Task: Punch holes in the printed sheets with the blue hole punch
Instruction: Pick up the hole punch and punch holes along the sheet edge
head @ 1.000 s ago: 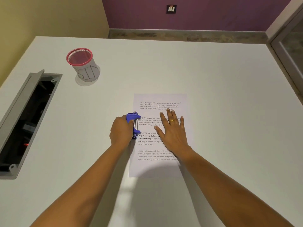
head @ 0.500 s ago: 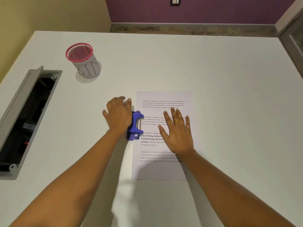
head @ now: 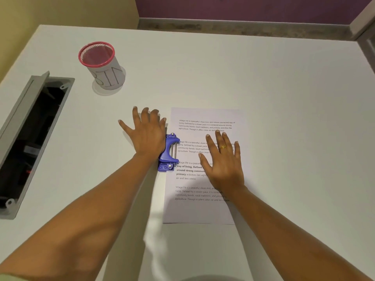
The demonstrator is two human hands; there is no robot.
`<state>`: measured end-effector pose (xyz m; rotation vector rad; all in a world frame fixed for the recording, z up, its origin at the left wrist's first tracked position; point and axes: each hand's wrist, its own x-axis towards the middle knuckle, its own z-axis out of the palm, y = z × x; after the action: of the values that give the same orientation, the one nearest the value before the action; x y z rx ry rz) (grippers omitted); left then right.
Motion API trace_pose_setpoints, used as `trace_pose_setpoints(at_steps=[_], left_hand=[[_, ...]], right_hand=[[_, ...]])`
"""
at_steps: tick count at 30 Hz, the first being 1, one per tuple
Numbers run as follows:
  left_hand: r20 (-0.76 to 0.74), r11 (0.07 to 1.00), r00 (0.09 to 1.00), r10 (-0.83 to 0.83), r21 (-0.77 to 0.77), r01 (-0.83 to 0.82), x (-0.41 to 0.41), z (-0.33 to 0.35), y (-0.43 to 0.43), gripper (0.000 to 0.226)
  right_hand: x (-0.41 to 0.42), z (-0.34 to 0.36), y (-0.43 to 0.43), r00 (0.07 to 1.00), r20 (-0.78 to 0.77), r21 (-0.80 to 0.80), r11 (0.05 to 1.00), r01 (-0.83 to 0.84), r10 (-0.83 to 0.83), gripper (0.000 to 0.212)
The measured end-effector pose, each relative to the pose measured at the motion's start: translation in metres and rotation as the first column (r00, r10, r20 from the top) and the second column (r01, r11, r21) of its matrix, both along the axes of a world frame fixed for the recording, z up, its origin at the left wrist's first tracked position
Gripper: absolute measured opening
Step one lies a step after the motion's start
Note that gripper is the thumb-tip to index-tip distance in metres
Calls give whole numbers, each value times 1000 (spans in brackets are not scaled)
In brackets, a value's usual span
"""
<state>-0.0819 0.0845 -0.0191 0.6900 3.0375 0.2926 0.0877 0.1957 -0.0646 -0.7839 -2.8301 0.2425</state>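
**Grip and work.** The left hand (head: 148, 136) is lying with its fingers straight and spread wide, gripping nothing. The heel of its palm is lying over the left part of the blue hole punch (head: 169, 153), which is sitting just to the right of this hand, at its wrist end. The punch is straddling the left edge of the printed sheet (head: 203, 211), about halfway along that edge. The right hand (head: 223, 163) is lying flat on the sheet just right of the punch, with its fingers straight and slightly fanned. It is holding nothing and is pressing the paper down. A gold ring (head: 222, 147) is showing on one finger.

**Hidden parts.** The left palm is covering the punch's left part, so whether the lever is down cannot be told. The right hand and forearm are covering the ends of several text lines. Whether one sheet or several are lying there cannot be told.

**Setting.** Everything is resting on a white table (head: 284, 118). Well beyond the left fingertips, a mesh cup (head: 105, 74) with a pink rim, lettered BIN, is standing upright. Well to the left of the left forearm, a grey hatch (head: 30, 138) is standing open in the tabletop, its dark contents unreadable. Behind the table, a yellow wall (head: 60, 11) is meeting a purple wall (head: 243, 7).
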Motion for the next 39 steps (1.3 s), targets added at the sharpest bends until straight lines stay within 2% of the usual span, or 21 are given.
trace_pose_setpoints(at_steps=[9,27,36,39], left_hand=[[-74,999,996,-47,-12,47,1,-5,-1,33],[-26,994,996,-87,-63,85,-3,-11,-1,32],[-41,995,995,-95,14,96,0,0,5,36],[45,998,998,-47,49,45,1,6,7,37]], right_hand=[[-1,-5,0,998,-63,80,997,-1,6,51],[-2,1,2,1000,-6,-5,1000,-6,6,54],[-1,-1,2,999,-36,19,1000,-7,8,53],[-1,-3,1,999,-45,39,999,-6,8,53]])
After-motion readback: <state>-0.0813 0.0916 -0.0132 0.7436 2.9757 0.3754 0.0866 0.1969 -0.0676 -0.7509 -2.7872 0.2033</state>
